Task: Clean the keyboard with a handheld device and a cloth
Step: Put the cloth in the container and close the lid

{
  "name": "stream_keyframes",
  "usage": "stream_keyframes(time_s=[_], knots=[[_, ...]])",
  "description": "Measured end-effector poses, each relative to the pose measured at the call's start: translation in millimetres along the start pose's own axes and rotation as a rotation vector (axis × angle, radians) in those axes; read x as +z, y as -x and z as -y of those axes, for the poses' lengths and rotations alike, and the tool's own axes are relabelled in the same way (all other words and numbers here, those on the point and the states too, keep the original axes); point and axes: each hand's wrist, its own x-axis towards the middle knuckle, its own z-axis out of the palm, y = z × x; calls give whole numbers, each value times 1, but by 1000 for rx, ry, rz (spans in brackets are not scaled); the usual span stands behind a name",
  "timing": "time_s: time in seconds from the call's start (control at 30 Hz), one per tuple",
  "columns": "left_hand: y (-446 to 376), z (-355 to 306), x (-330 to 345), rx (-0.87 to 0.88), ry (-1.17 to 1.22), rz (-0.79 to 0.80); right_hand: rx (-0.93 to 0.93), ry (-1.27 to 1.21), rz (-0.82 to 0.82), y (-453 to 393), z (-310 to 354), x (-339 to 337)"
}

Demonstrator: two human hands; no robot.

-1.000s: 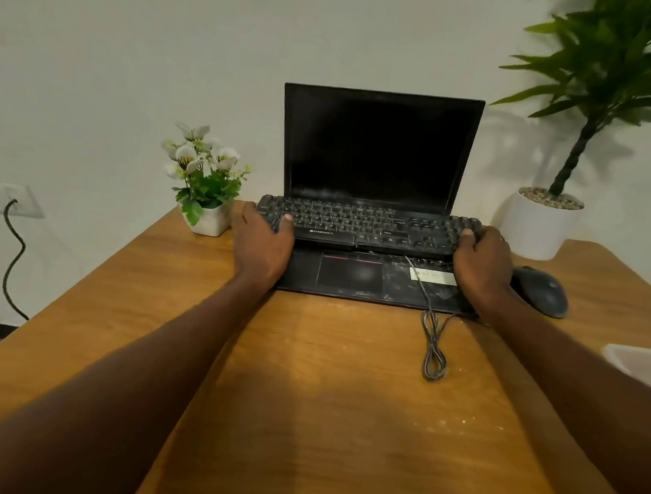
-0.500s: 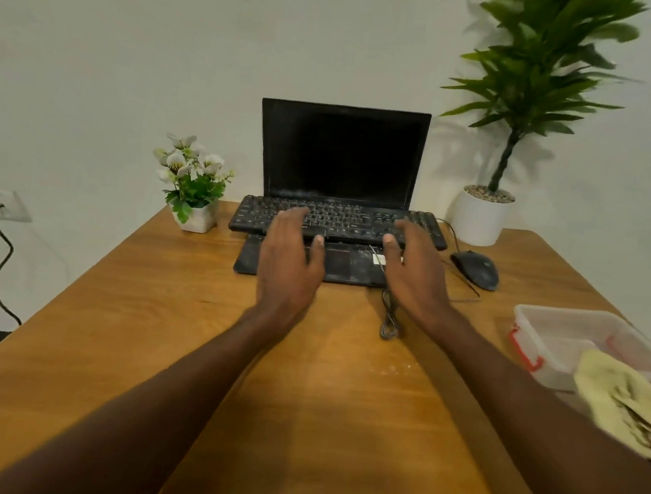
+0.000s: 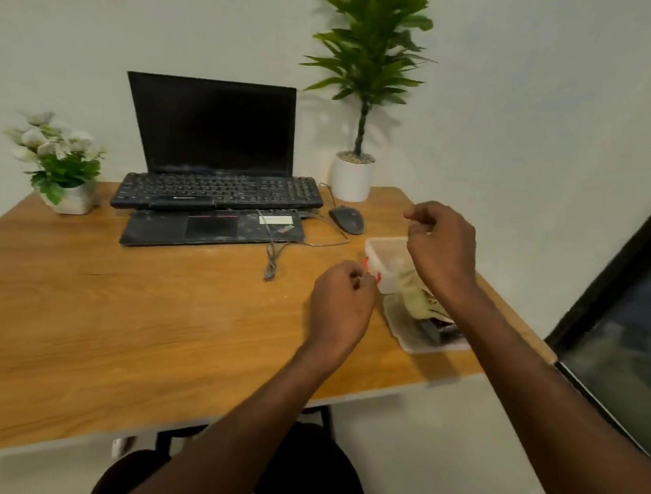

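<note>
A black keyboard (image 3: 219,193) lies across the base of an open laptop (image 3: 212,128) with a dark screen, at the back of the wooden desk (image 3: 116,308). Its cable (image 3: 272,258) trails forward. At the desk's right edge stands a clear plastic box (image 3: 382,251) with red latches. A yellowish cloth (image 3: 413,292) and a dark device (image 3: 436,327) lie on the flat lid (image 3: 406,335) beside it. My right hand (image 3: 442,248) hovers over the box, fingers loosely curled and holding nothing. My left hand (image 3: 341,302) hangs just left of the box, fingers curled in, holding nothing.
A black mouse (image 3: 347,219) sits between the keyboard and the box. A small white flower pot (image 3: 63,171) stands at the back left, and a tall potted plant (image 3: 361,93) at the back right. A dark window frame (image 3: 626,270) runs along the right.
Both hands have left the keyboard and moved right and toward me, to the plastic box. Their fingers went from flat to curled. The view has turned right.
</note>
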Motion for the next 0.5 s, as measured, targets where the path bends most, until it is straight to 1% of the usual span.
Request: stream_keyframes(time_s=[0.07, 0.17, 0.23, 0.27, 0.33, 0.4, 0.43, 0.5], knots=[[7, -4, 18, -46, -71, 47, 81, 104, 49, 2, -22, -23], [11, -12, 37, -152, -262, 87, 189, 243, 233, 6, -48, -41], [12, -18, 47, -187, -329, 83, 230, 277, 351, 10, -59, -44], [13, -21, 50, -198, -340, 90, 249, 258, 379, 12, -62, -44], [13, -27, 56, -252, -289, 118, 273, 193, 394, 14, -66, -43], [13, -29, 57, -305, -210, 115, 262, 170, 398, 15, -67, -41], [13, -29, 58, -305, -176, 102, 253, 167, 397, 14, -68, -39], [12, -28, 59, -245, -83, 89, 259, 111, 388, 12, -69, -37]])
